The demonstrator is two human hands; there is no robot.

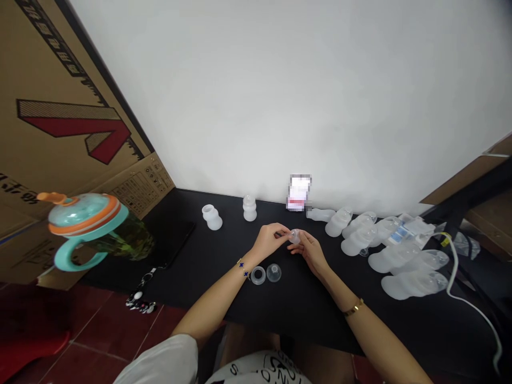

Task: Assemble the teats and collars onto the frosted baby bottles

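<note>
Over the middle of a black table (304, 298), my left hand (270, 240) and my right hand (310, 250) meet around a small clear teat-like part (295, 236). Both hands have fingers curled on it. Just in front of my left wrist lie a clear ring (258, 275) and a small clear dome cap (274, 272). Behind the hands, one frosted bottle (249, 207) stands upright and another frosted bottle (212, 217) leans to its left.
Several frosted bottles (400, 256) lie on their sides at the right, beside a white cable (464, 298). A teal and orange handled cup (86, 224) stands at the left by a cardboard box (60, 117). Keys (141, 301) lie near the table's front left edge.
</note>
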